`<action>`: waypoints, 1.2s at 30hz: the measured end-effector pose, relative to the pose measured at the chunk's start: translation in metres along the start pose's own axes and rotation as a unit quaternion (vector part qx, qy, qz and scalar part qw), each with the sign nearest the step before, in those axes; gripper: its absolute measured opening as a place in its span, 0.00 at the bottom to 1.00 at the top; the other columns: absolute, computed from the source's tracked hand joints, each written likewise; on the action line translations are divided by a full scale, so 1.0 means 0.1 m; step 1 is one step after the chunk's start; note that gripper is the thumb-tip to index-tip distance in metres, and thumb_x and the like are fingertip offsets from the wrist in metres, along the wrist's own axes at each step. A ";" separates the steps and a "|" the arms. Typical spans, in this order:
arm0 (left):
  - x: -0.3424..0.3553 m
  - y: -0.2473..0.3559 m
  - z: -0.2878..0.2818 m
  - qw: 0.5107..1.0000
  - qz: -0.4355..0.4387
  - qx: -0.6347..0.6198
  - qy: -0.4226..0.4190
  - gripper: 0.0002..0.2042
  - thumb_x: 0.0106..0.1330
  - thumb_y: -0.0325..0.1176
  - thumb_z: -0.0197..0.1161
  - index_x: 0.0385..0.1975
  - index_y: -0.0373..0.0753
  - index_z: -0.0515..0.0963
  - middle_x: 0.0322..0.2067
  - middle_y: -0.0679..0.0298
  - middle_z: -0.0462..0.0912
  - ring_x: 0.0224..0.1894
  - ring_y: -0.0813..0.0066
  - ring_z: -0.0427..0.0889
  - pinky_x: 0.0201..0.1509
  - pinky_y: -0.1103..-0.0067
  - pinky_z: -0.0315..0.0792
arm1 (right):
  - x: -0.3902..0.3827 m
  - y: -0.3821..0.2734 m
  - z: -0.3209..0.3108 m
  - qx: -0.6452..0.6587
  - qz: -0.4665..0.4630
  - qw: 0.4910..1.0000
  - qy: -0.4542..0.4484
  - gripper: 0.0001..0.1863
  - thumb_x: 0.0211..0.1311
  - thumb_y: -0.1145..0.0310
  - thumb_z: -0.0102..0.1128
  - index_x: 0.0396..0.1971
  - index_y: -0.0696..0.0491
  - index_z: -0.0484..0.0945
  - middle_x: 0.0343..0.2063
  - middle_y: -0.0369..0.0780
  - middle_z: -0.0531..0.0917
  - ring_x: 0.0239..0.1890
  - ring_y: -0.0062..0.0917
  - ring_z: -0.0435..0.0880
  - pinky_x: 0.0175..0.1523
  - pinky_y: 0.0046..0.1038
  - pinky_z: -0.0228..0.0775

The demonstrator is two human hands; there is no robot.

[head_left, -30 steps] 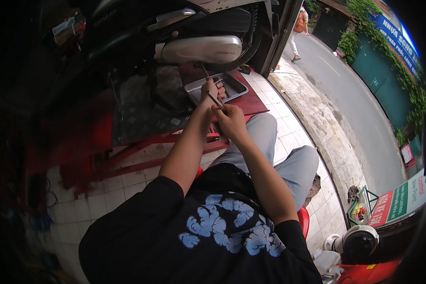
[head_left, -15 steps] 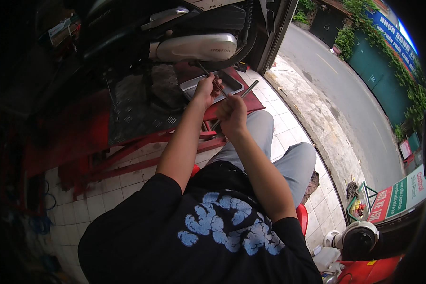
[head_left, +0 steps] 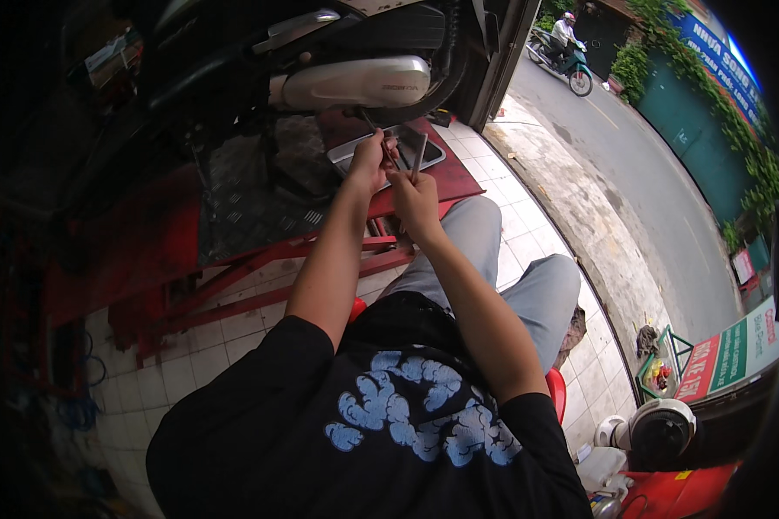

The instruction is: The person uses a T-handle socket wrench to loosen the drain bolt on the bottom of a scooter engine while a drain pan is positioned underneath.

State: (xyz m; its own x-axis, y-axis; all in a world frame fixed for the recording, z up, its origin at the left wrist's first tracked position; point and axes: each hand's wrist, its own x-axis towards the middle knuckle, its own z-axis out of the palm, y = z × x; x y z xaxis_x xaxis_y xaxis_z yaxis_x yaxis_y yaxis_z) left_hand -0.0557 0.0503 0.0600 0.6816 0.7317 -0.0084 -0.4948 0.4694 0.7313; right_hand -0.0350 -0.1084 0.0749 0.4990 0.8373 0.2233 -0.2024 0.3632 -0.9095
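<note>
A T-handle wrench [head_left: 420, 156] reaches from my hands toward the underside of a motorbike's silver side cover [head_left: 355, 84]. My left hand [head_left: 370, 162] is closed round its shaft, nearer the motorbike. My right hand [head_left: 415, 201] grips the crossbar end, and one arm of the bar sticks up past the fingers. The wrench's far tip meets the dark area below the cover, where its exact seat is too small to make out. Beneath my hands lies a shallow metal tray [head_left: 440, 156], partly hidden by them.
The motorbike stands on a red lift table [head_left: 459, 177] with a black ribbed mat [head_left: 260, 216]. White floor tiles [head_left: 524, 208] border the street at right, where a person rides a motorbike [head_left: 567, 56]. A red container [head_left: 684, 495] is at lower right.
My right hand has turned the wrench's crossbar from slanting right to nearly upright and shifted slightly left. My left hand stays on the shaft. A rider has appeared on the street.
</note>
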 end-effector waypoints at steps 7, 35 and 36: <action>0.02 -0.08 0.05 0.999 -0.003 -0.049 -0.007 0.16 0.78 0.44 0.42 0.30 0.43 0.68 0.18 0.71 0.69 0.20 0.77 0.69 0.23 0.78 0.62 | -0.03 -0.21 -0.07 -0.227 -0.043 0.973 -0.005 0.17 0.62 0.67 0.56 0.14 0.56 0.72 0.11 0.28 0.67 0.14 0.09 0.61 0.19 0.22 0.49; -0.08 -0.18 0.27 0.991 0.018 -0.065 0.115 0.13 0.76 0.42 0.42 0.29 0.45 0.65 0.15 0.74 0.61 0.13 0.84 0.57 0.16 0.82 0.51 | -0.19 0.13 -0.18 -0.164 -0.040 0.986 0.018 0.20 0.67 0.61 0.58 0.16 0.54 0.71 0.12 0.26 0.66 0.16 0.09 0.60 0.20 0.22 0.49; -0.11 -0.16 0.33 0.992 0.014 -0.068 0.106 0.13 0.76 0.42 0.42 0.30 0.45 0.65 0.15 0.74 0.61 0.13 0.83 0.57 0.16 0.82 0.51 | -0.22 0.10 -0.18 -0.147 -0.044 0.988 0.026 0.20 0.67 0.62 0.57 0.15 0.53 0.70 0.12 0.27 0.66 0.15 0.09 0.60 0.20 0.22 0.49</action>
State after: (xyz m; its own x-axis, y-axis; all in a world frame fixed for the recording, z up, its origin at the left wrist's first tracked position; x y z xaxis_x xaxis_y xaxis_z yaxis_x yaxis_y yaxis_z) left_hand -0.0378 0.0185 0.0708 0.5447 0.8264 -0.1429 -0.5907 0.4990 0.6341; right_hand -0.0324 -0.1306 0.0546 0.5483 0.7827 0.2944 0.0940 0.2921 -0.9518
